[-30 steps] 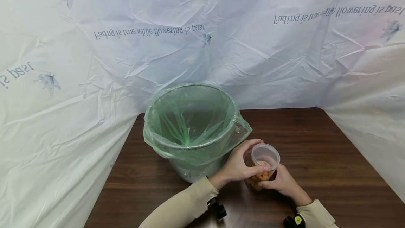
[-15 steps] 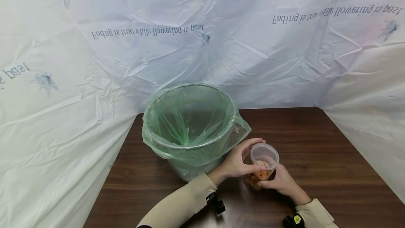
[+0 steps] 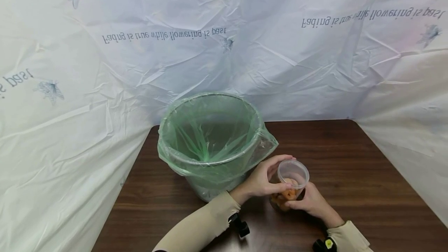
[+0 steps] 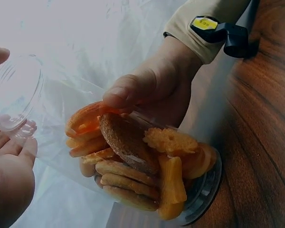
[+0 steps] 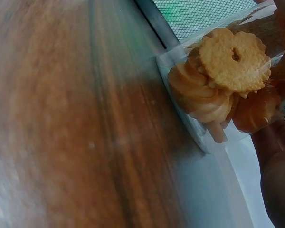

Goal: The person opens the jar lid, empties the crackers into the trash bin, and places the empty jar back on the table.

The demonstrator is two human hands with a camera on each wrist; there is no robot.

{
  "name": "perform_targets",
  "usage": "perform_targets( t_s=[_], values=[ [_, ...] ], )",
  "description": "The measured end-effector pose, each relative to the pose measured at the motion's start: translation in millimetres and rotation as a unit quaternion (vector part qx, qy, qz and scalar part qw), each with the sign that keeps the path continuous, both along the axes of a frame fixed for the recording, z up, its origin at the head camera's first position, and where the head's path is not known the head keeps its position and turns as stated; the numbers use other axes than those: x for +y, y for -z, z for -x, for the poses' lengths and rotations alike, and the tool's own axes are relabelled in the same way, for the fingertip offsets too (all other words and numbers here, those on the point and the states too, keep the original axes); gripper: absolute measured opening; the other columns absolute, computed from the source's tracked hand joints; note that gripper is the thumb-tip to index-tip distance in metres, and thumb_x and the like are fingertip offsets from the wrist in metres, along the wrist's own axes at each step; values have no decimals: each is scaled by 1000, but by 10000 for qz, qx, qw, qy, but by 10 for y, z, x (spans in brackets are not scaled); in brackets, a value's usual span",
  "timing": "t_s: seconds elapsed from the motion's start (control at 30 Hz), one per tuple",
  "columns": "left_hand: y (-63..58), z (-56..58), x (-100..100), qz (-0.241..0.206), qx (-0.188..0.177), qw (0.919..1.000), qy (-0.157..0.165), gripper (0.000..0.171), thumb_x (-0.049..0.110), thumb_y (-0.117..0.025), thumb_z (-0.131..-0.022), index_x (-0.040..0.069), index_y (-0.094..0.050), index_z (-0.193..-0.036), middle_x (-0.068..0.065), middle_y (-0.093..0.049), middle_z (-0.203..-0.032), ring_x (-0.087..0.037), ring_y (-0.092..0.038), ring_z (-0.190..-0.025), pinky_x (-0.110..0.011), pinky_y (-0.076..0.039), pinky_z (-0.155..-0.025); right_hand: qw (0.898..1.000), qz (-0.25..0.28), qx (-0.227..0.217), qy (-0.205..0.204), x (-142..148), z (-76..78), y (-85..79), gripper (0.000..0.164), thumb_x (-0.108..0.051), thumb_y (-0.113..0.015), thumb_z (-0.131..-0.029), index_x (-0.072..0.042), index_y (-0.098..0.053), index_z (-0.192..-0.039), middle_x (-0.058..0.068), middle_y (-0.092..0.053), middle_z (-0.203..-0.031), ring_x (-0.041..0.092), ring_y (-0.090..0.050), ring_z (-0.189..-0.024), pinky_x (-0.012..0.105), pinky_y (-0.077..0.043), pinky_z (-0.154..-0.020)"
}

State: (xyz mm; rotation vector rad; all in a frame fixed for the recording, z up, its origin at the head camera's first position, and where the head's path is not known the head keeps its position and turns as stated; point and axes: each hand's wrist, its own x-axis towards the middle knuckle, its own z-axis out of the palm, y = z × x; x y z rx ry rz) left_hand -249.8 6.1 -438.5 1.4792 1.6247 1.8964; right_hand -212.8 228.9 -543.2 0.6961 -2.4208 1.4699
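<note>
A clear plastic jar (image 3: 293,173) of cookies stands on the table, to the right of the bin. My left hand (image 3: 261,179) grips its upper part, thumb on the near side and fingers reaching round the far side. Lower down, my right hand (image 3: 312,201) holds the jar's body from the right. The left wrist view shows the jar's transparent round top (image 4: 16,97) between the left thumb and fingers, and the right thumb across the wall. Inside are cookies (image 4: 128,152), some flat and brown, others ridged and golden. A ring-shaped cookie (image 5: 235,59) shows close up in the right wrist view.
A mesh bin (image 3: 210,194) lined with a green plastic bag (image 3: 210,170) stands at the table's left, close to the left hand. The bag hangs over its rim. Dark wooden table (image 3: 353,166) extends to the right. White printed sheeting (image 3: 196,61) surrounds the back and sides.
</note>
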Motion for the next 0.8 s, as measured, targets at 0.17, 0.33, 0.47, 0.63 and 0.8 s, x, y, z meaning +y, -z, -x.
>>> perform_targets(
  t_s=[0.17,0.33,0.47,0.63,0.8],
  values=[
    [10,5,-3,-34,36,10000,46,65,-14,-60,-85,-13,-31,-143,-35,-37,-144,-52,-41,-128,-63,-33,-105,10000,-3,-19,27,-11,-13,-17,72,-2,-89,-63,-2,-55,-127,-11,-62,-116,-1,-57,-103,12,-43,-88],
    [17,7,3,-62,80,9999,21,65,-15,-60,-84,-14,-31,-143,-36,-37,-143,-53,-41,-127,-63,-33,-105,10000,-20,26,46,-21,-18,-36,75,-2,-89,-62,-3,-55,-129,-11,-61,-117,-2,-57,-104,12,-43,-88],
    [18,6,6,-58,116,9999,-60,63,-14,-60,-85,-16,-32,-141,-37,-38,-142,-53,-42,-127,-61,-34,-106,10000,-14,37,46,-26,-19,-44,75,-2,-89,-62,-3,-55,-129,-12,-61,-116,-2,-57,-103,11,-42,-88],
    [17,0,3,-8,146,9997,-194,62,-12,-61,-85,-15,-33,-141,-35,-40,-141,-52,-44,-125,-59,-37,-105,10000,-46,54,56,-19,-9,-23,74,-3,-89,-63,-3,-55,-128,-12,-62,-115,-2,-57,-102,11,-42,-87],
    [-1,-13,-12,61,320,9987,-388,62,-11,-63,-85,-14,-35,-140,-34,-42,-140,-51,-48,-122,-52,-43,-103,9999,-66,57,74,-5,3,5,73,-3,-89,-62,-1,-55,-127,-12,-62,-114,-2,-58,-100,11,-43,-86]
  ],
)
